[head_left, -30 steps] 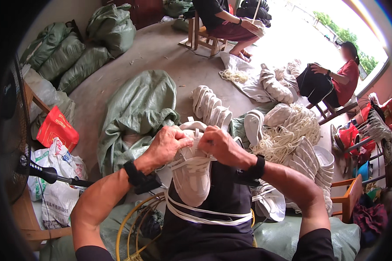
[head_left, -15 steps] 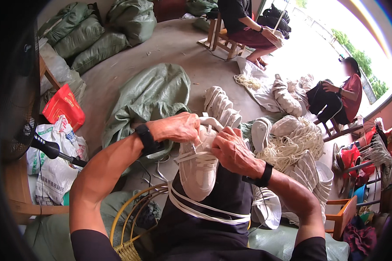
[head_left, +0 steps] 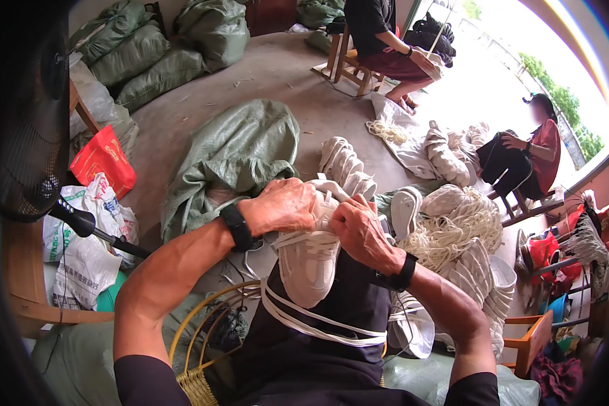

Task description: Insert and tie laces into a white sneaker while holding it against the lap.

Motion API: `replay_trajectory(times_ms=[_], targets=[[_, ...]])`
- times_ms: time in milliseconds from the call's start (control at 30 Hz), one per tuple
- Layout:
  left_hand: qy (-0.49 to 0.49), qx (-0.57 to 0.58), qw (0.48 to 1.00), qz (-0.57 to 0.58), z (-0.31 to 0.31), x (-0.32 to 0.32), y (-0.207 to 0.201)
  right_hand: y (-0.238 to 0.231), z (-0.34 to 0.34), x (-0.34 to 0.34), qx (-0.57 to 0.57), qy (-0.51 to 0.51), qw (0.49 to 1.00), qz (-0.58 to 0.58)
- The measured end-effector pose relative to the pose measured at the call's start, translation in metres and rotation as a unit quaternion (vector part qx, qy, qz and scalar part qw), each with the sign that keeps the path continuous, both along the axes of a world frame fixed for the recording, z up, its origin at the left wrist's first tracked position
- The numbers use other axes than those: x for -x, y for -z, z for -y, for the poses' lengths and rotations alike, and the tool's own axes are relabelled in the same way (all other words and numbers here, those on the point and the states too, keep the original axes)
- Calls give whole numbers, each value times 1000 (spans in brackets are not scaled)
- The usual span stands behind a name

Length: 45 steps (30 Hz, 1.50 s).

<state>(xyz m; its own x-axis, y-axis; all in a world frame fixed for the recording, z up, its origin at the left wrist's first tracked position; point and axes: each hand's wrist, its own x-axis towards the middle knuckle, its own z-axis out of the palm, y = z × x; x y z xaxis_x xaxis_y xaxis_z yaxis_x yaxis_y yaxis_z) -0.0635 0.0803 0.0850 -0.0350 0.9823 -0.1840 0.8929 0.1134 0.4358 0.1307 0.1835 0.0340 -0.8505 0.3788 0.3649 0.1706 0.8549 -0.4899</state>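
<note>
A pale sneaker (head_left: pixel 306 269) rests on my dark-clothed thigh, toe toward me, white laces crossing its upper. My left hand (head_left: pixel 282 206) is closed in a pinch at the left side of the lace opening, on what looks like the shoelace; its fingertips are partly hidden. On the opposite side, my right hand (head_left: pixel 360 227) grips the sneaker's upper by the opening, fingers curled and the tips out of sight. Several white shoelaces (head_left: pixel 318 329) are looped around my thigh below the toe.
Stacked pale shoes (head_left: pixel 346 166) stand beyond my hands. At right lie more shoes and a heap of cream laces (head_left: pixel 457 233). A green sack (head_left: pixel 233 145) sits ahead; a black fan (head_left: pixel 35 145) stands left. Two seated people work farther off.
My left hand has shifted slightly right, closer to my right hand, over the lace opening. The view has tilted a little; the sneaker stays on my thigh.
</note>
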Motion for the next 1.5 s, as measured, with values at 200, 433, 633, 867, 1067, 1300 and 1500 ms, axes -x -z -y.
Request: replay_trajectory(times_ms=[200,433,633,867,1067,1300,1500], targets=[[-74,-53,986,138,-5,2,13,-6,-2,-1,111,27,993,3],[-163,-76,899,399,-13,12,32,-12,-3,1,120,10,992,26],[-134,-61,897,417,-12,9,33,-14,-4,-2,-15,-24,999,38],[-138,-74,866,474,-7,13,29,-23,-10,1,-60,-63,989,117],[-159,-118,889,412,-4,7,35,-26,-13,5,-87,-126,975,161],[-178,-118,847,486,-6,2,48,-20,-7,14,-53,-113,991,50],[-150,-135,834,513,0,7,52,-19,-7,3,-105,-90,990,37]])
